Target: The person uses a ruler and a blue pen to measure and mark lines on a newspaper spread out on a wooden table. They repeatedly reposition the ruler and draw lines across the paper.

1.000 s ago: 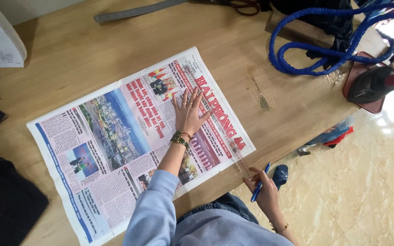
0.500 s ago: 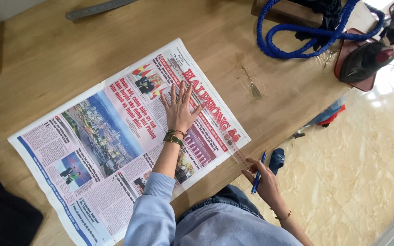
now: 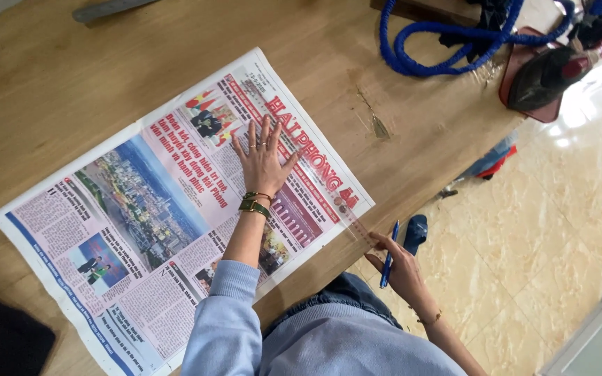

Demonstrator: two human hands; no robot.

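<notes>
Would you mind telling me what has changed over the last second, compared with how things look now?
Little has changed. The left hand remains flat, fingers spread, on the newspaper, which has not shifted on the table. The right hand still holds the blue pen at the table edge, by the end of a clear ruler. Nothing was picked up or let go; only the camera view shifted slightly.
</notes>
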